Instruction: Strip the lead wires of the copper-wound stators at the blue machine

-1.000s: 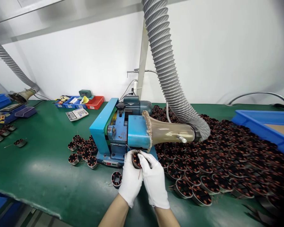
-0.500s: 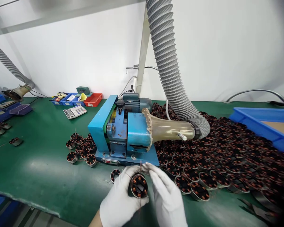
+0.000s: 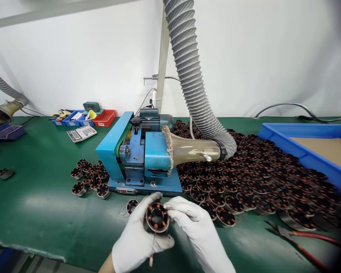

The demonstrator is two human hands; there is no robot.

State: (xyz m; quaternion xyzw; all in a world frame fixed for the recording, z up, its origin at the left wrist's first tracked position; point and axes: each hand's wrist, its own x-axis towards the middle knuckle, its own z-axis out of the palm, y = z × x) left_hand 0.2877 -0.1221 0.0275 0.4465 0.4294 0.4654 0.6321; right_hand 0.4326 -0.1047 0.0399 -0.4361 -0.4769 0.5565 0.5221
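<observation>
Green-topped bench point(image 3: 45, 216) against a white wall point(image 3: 102, 64) here, with a blue motor-driven machine point(image 3: 157, 151) just beyond the grip, loads of wound stators point(image 3: 233, 185) off to its right, and red-handled pliers point(image 3: 290, 233) well over that way too. The left gloved hand point(image 3: 136, 235) is wrapped around a copper-wound stator point(image 3: 157, 218), and the right gloved hand point(image 3: 196, 227) has its fingertips bunched at that part's right edge, but I can't tell if they're pinching anything.
</observation>
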